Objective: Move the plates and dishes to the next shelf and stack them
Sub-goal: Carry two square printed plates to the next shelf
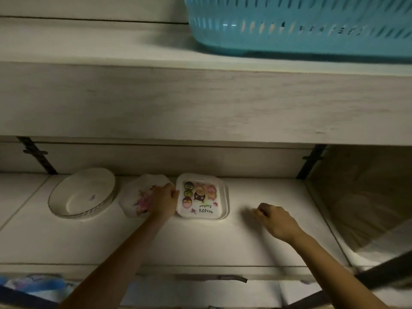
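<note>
On the white shelf stand three dishes in a row. A round white dish with a small flower mark is at the left. A scalloped floral plate lies in the middle, partly hidden by my left hand. A square plate with owl pictures and "Happy Easter" sits on another square plate beneath it. My left hand grips the square plate's left edge. My right hand rests on the shelf to the right of the plates, fingers curled, holding nothing.
A thick shelf board hangs above the dishes, with a blue slotted basket on top. Dark shelf brackets stand at the back wall. A side panel bounds the shelf on the right. Coloured items lie below left.
</note>
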